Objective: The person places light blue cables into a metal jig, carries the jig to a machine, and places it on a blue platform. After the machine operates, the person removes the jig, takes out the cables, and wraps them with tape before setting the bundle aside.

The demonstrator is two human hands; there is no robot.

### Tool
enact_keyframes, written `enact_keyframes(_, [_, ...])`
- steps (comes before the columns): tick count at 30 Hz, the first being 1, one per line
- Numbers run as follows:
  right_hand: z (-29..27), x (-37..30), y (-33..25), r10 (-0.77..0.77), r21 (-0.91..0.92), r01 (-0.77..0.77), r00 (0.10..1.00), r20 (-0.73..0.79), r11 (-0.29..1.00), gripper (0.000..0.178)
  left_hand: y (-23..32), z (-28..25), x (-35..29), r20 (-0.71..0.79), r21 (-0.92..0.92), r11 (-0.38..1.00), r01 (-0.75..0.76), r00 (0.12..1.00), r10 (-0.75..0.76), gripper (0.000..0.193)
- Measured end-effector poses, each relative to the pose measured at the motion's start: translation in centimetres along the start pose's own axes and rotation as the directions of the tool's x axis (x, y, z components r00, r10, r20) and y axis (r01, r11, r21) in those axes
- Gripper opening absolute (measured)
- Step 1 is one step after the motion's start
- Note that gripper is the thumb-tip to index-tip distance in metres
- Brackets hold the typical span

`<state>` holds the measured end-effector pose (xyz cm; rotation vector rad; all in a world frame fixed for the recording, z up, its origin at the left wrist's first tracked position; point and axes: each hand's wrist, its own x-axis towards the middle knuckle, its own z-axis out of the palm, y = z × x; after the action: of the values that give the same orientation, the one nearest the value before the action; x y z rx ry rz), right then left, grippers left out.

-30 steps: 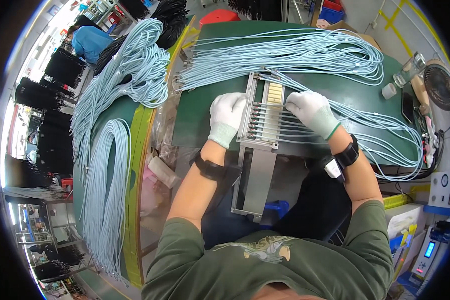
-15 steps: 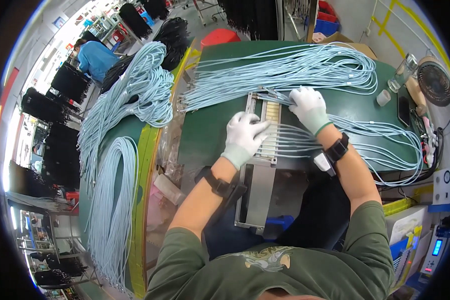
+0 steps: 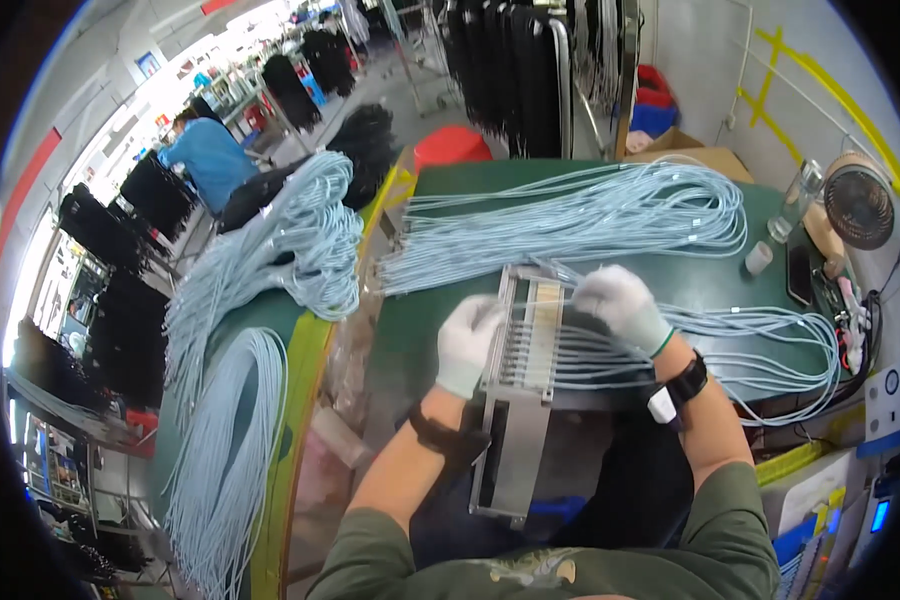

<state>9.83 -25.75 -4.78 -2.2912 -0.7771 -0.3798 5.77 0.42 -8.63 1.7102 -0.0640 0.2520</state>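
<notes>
A workshop for cable work; a green worktop (image 3: 425,335) spreads beyond the left hand (image 3: 467,345) and the right hand (image 3: 618,306), bearing a long bundle of pale-blue cables (image 3: 570,222); a slotted metal fixture (image 3: 518,415) stands between the hands, more such cables across it; well ahead of the hands, black bundles (image 3: 505,75) hang in rows; far to their left is a person in blue (image 3: 212,162); to their right, a panel with a dial gauge (image 3: 881,412).

No lettering or number can be read for certain. The print (image 3: 532,568) on the green shirt (image 3: 660,575) is blurred, the white tags (image 3: 697,223) on the pale blue cables (image 3: 570,220) are too small to make out, and so are the markings on the round gauge (image 3: 892,381).
</notes>
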Motion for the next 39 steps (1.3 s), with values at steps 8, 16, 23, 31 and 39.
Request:
enact_keyframes(8, [3.5,-0.6,-3.8,-0.049,0.111,0.044,0.998,0.043,0.993,0.023,0.1,0.0,-1.4,0.175,0.099,0.986,-0.133,0.978,0.114,0.011])
enact_keyframes(16, [1.0,-0.5,-2.8,0.144,0.264,-0.195,0.969,0.199,0.944,0.018,-0.5,-1.2,-0.7,0.007,-0.030,1.000,-0.007,1.000,0.007,0.010])
enact_keyframes(23, [1.4,0.9,-2.1,0.065,-0.051,-0.061,0.994,0.083,0.997,0.010,-1.6,-1.4,1.0,-0.030,0.271,0.937,-0.219,0.971,0.236,0.019])
enact_keyframes(31, [2.4,-0.3,-1.2,-0.023,-0.343,0.053,0.995,0.093,0.938,0.007,-2.0,-0.7,0.9,0.035,0.435,0.870,-0.234,0.969,0.244,0.022])
enact_keyframes(39, [3.9,-0.1,-1.2,-0.136,-0.372,0.139,0.990,0.032,0.918,0.005,-0.9,-0.4,0.6,0.323,0.653,0.605,-0.456,0.890,0.321,0.037])
